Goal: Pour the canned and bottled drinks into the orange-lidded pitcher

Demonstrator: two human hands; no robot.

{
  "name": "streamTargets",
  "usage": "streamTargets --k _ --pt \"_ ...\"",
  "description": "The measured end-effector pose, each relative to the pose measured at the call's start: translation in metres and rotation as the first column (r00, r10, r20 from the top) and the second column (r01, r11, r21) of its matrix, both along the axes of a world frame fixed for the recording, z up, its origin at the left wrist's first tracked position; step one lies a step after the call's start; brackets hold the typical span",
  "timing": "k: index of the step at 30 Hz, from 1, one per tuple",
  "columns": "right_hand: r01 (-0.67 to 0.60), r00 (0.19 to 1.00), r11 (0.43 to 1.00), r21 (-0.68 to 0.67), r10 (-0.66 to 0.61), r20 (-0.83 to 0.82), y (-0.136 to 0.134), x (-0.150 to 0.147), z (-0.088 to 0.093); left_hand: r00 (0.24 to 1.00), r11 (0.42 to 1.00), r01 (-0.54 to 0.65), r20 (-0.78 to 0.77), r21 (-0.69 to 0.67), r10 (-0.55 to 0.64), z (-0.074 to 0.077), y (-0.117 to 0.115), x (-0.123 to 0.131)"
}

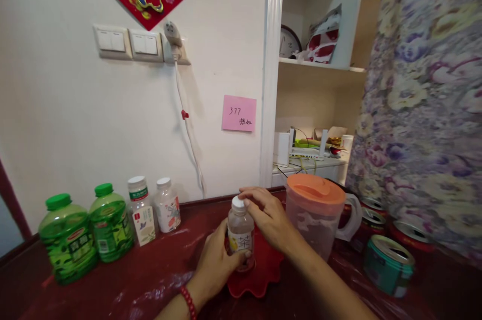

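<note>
A clear tea bottle (pixel 241 237) with a white label and a white cap (pixel 237 204) stands upright in front of me. My left hand (pixel 214 259) is wrapped around its lower body, with a red bead bracelet on the wrist. At the top, the fingers of my right hand (pixel 265 214) are closed on the cap. The cap sits on the bottle neck. Under the bottle lies a red wavy-edged dish or mat (pixel 259 282), partly hidden by my hands and the bottle.
To the left stand two green bottles (pixel 68 239) and two smaller white-capped bottles (pixel 141 214). Close on the right is a plastic pitcher (pixel 312 229) with an orange lid, then several drink cans (pixel 389 264). A white wall and shelves (pixel 316 64) rise behind the dark red table (pixel 124 290).
</note>
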State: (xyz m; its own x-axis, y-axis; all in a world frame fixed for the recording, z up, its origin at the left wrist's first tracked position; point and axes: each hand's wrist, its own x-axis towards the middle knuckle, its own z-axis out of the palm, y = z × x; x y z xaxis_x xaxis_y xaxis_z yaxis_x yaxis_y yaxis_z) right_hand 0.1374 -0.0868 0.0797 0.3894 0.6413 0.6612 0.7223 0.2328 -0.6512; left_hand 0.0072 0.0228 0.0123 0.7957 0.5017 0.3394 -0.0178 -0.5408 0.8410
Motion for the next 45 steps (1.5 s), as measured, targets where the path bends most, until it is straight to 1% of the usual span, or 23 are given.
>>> streamTargets --k 2,5,7,12,13,17,18,22,23,27,29,31,33,35,37,40,43,45 --pt "0.001 0.999 1.000 0.004 0.000 -0.050 0.000 0.001 -0.002 1.000 1.000 -0.016 -0.024 0.009 0.016 0.000 0.000 0.000" --pt "0.074 0.994 0.997 0.013 -0.073 -0.079 0.002 0.000 -0.003 0.999 1.000 -0.013 -0.030 -0.002 0.013 0.001 0.000 0.000" --pt "0.090 0.993 0.996 0.008 -0.089 -0.083 0.002 -0.002 -0.003 1.000 1.000 0.002 -0.026 -0.010 -0.002 0.001 0.000 0.000" --pt "-0.025 0.992 1.000 0.005 0.025 -0.127 0.001 -0.006 -0.002 1.000 1.000 0.013 -0.025 0.009 -0.013 -0.002 0.002 0.001" --pt "-0.021 0.992 1.000 0.005 0.022 -0.127 0.001 -0.006 -0.002 1.000 1.000 0.013 -0.027 0.009 -0.013 -0.002 0.002 0.000" --pt "0.065 0.994 0.998 0.005 -0.064 -0.091 0.002 -0.007 -0.002 0.999 1.000 0.025 -0.026 -0.001 -0.025 0.000 0.001 -0.001" --pt "0.056 0.995 0.998 0.007 -0.055 -0.087 0.002 -0.007 -0.002 0.999 1.000 0.025 -0.025 -0.004 -0.025 0.001 0.000 -0.001" --pt "-0.041 0.994 0.999 0.034 0.044 -0.102 0.003 -0.007 -0.004 0.999 0.999 0.032 -0.014 -0.011 -0.033 0.004 -0.002 -0.001" --pt "-0.037 0.993 0.999 0.036 0.041 -0.110 0.004 -0.007 -0.005 0.999 0.999 0.038 -0.015 -0.010 -0.038 0.005 -0.002 -0.001" --pt "0.066 0.990 0.997 0.040 -0.060 -0.131 0.005 -0.008 -0.007 0.999 0.999 0.033 -0.033 0.004 -0.033 0.006 -0.002 -0.001" --pt "0.052 0.990 0.998 0.025 -0.049 -0.134 0.004 -0.009 -0.006 0.999 1.000 0.027 -0.036 0.007 -0.027 0.006 -0.001 -0.001" --pt "0.009 0.990 1.000 0.012 -0.007 -0.140 0.004 -0.009 -0.005 0.999 0.999 0.032 -0.029 -0.006 -0.033 0.005 -0.001 -0.001" --pt "-0.006 0.985 1.000 0.019 0.009 -0.171 0.005 -0.009 -0.006 0.999 0.999 0.043 -0.023 -0.024 -0.043 0.004 -0.001 -0.001" --pt "0.033 0.975 0.999 0.035 -0.024 -0.219 0.007 -0.009 -0.008 0.999 0.999 0.045 -0.025 -0.024 -0.045 0.004 -0.001 -0.001" --pt "0.099 0.962 0.994 0.039 -0.086 -0.260 0.011 -0.010 -0.012 0.998 0.999 0.046 -0.032 -0.008 -0.046 0.005 -0.001 -0.001" --pt "0.164 0.945 0.986 0.016 -0.153 -0.290 0.014 -0.011 -0.014 0.998 0.998 0.057 -0.042 0.013 -0.057 0.004 0.001 -0.001" --pt "0.164 0.948 0.986 -0.006 -0.159 -0.274 0.010 -0.013 -0.006 0.998 0.999 0.047 -0.048 0.018 -0.046 0.000 0.004 0.000" --pt "0.136 0.967 0.989 0.063 -0.119 -0.226 0.002 -0.016 0.006 0.998 0.999 0.046 -0.044 0.003 -0.045 -0.002 0.005 0.001"
